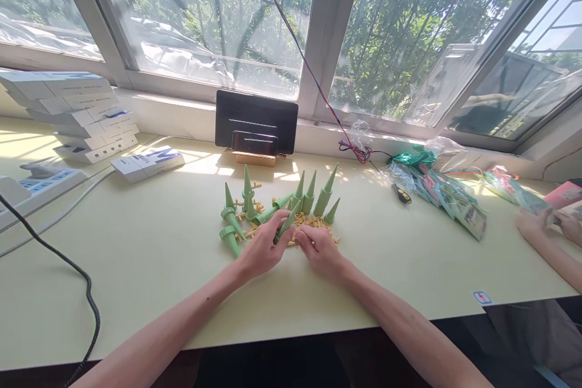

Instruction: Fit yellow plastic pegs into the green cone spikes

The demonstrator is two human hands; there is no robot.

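My left hand [267, 241] is closed around a green plastic spike [287, 222] that points up and to the right. Close beside it, my right hand [318, 247] has its fingers pinched together; whatever they hold is hidden or too small to name. Behind the hands, several green spikes stand upright, such as the tall spike [324, 194]. Others lie at the left, among them a ringed green spike [230, 239]. Small yellow T-shaped pieces [313, 219] are heaped and scattered between the spikes and around my fingers.
A tablet [257, 118] and a phone [254, 142] lean on a wooden stand. White boxes [86, 112] are stacked left, near a power strip [50, 188] and black cable [86, 279]. Rightward lie a yellow-black cutter [402, 194], plastic bags [448, 194] and another person's hands [536, 224].
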